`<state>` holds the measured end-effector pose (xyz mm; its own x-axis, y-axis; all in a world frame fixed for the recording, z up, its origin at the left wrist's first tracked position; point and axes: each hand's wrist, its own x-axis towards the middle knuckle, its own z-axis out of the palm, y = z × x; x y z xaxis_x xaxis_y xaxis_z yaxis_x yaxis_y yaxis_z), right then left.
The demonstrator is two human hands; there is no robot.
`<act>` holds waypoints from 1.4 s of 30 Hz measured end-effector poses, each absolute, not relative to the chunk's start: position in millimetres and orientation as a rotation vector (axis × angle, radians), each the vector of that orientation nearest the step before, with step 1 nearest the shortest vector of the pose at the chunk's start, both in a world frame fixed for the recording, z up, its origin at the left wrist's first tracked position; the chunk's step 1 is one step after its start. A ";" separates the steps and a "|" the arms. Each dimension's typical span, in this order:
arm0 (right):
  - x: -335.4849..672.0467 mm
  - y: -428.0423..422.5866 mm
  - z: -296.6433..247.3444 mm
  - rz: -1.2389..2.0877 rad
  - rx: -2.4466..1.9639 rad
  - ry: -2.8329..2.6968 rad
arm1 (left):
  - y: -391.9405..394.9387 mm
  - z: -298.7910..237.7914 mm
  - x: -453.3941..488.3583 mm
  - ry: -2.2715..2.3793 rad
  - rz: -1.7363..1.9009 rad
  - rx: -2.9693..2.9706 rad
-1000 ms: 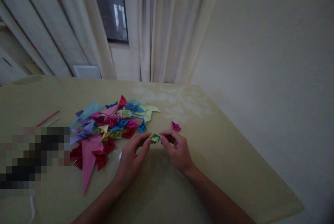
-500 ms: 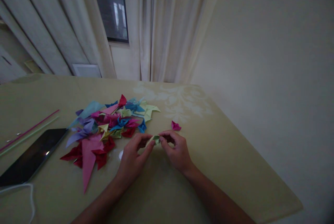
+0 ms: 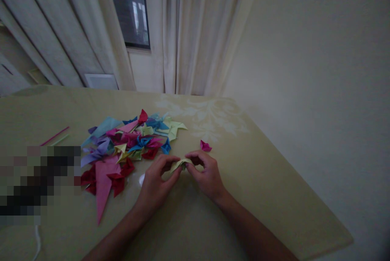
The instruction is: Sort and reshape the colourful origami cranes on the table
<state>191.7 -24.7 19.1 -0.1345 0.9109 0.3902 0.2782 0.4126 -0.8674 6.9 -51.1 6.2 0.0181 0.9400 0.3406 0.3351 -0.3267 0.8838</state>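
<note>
The left hand (image 3: 156, 177) and right hand (image 3: 207, 175) pinch a small piece of pale green folded paper (image 3: 182, 162) between thumbs and fingers, one at each end, just above the table. Beyond and to the left of the left hand lies a loose heap of folded paper (image 3: 131, 139) in purple, light blue, blue, magenta, yellow, green and red. A blue piece (image 3: 166, 146) at its near right edge sits just past the left hand's fingers. To the left of that hand, a long pink point (image 3: 102, 188) reaches toward the person between dark red pieces (image 3: 118, 186). A small white thing (image 3: 141, 180), partly hidden, shows right beside the left hand. Alone just beyond the right hand's knuckles lies a magenta piece (image 3: 205, 146).

Well to the left of both hands are the ends of a magenta stick (image 3: 55, 136) and a pale green stick (image 3: 61, 140), a dark thing (image 3: 39, 184) blurred into blocks, and a white cable (image 3: 37, 242) nearer the person.

Under the hands spreads a dull yellow-green cloth (image 3: 258, 196), with a pale leaf pattern (image 3: 210, 117) beyond the right hand. Farther ahead hang cream curtains (image 3: 201, 29) beside a dark window (image 3: 131, 9); a plain wall (image 3: 310, 70) rises to the right of the hands.
</note>
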 end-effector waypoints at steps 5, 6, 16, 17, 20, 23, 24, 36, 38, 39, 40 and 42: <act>191.6 -24.6 19.8 0.756 -1.037 -1.730 | -49.4 5.7 6.2 1.310 1.257 1.794; 193.2 -23.2 20.5 0.754 -1.038 -1.728 | -47.5 4.8 3.8 1.331 1.236 1.837; 261.5 28.1 26.4 0.541 -1.328 -1.270 | -28.2 -16.4 -30.4 1.857 0.888 2.341; 268.1 31.7 26.0 0.527 -1.366 -1.274 | -29.0 -15.3 -29.5 1.848 0.885 2.337; 282.8 37.8 21.9 0.463 -1.514 -1.317 | -32.5 -9.7 -25.3 1.806 0.918 2.322; 289.9 40.5 14.0 0.348 -1.671 -1.366 | -35.0 -6.0 -21.8 1.745 0.980 2.332; 290.7 41.2 11.2 0.315 -1.718 -1.384 | -35.5 -5.4 -20.7 1.726 1.002 2.336; 280.8 41.8 -2.1 0.232 -1.959 -1.513 | -50.4 0.3 1.8 1.450 1.046 2.329; 283.8 43.0 -0.4 0.213 -1.945 -1.497 | -51.3 -0.6 4.6 1.398 1.038 2.332; 285.2 43.1 1.6 0.179 -1.909 -1.484 | -51.4 -0.9 5.7 1.383 1.041 2.327; 285.7 42.3 4.4 0.133 -1.846 -1.474 | -51.5 -1.0 6.5 1.367 1.048 2.319; 282.1 37.3 11.8 0.079 -1.648 -1.492 | -51.6 -0.3 7.4 1.329 1.071 2.293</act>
<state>282.1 37.3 11.8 0.2743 0.8275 0.4898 0.7709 0.1153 -0.6264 7.4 -51.6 -0.3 0.3013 0.8355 0.4594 0.6263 -0.5367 0.5654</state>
